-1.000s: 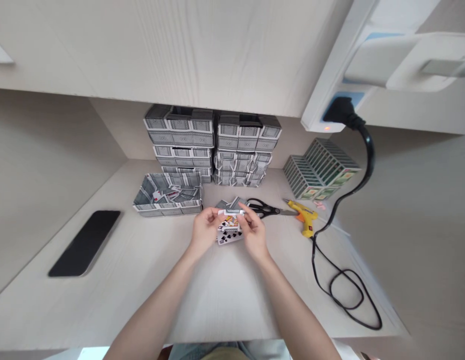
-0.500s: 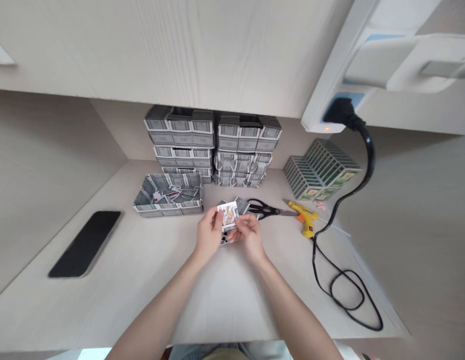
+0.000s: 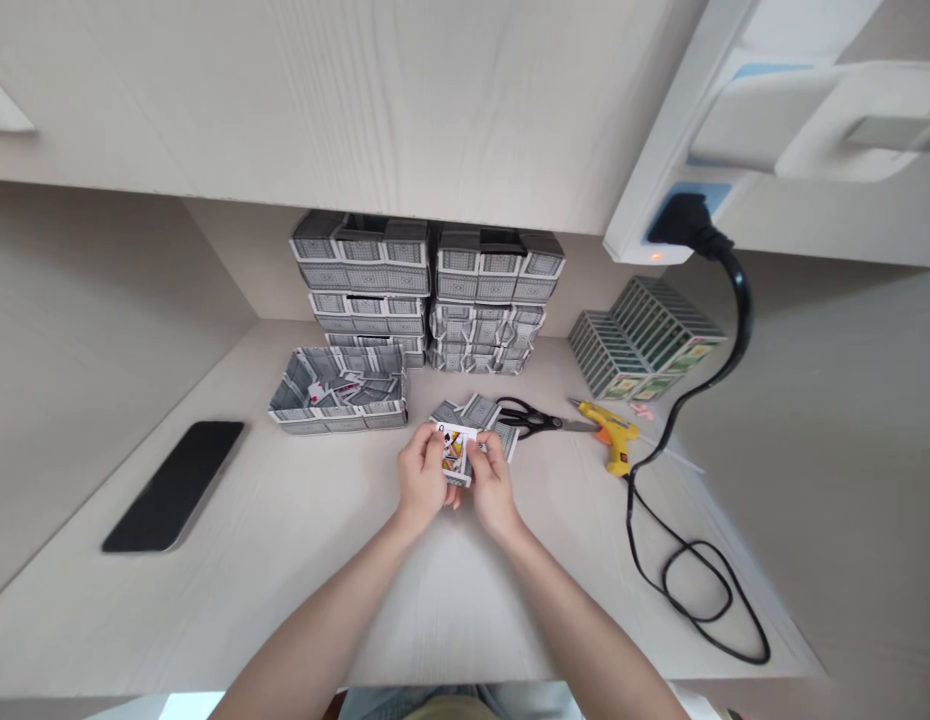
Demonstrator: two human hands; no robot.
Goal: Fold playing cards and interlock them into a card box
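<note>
A face-up playing card (image 3: 454, 452), a queen, is held at its two sides between my hands. My left hand (image 3: 421, 478) pinches its left edge, thumb on the face. My right hand (image 3: 493, 484) closes on the right edge, thumb also on top. Some fingers under the card are hidden. Just beyond my hands, several grey-backed cards (image 3: 480, 411) lie loosely overlapping on the table. Black-handled scissors (image 3: 531, 419) lie to their right, blades pointing right.
An open card-built box (image 3: 341, 417) holds loose cards. Stacked card boxes (image 3: 364, 278) stand behind. Right are a yellow glue gun (image 3: 616, 436), green-edged card boxes (image 3: 649, 335), a looping black cable (image 3: 742, 330) and a power strip (image 3: 630, 230). A phone (image 3: 174, 486) lies left.
The queen card has come down slightly towards me. My right hand has shifted a little left and down, and the spade card seen below the queen no longer shows.
</note>
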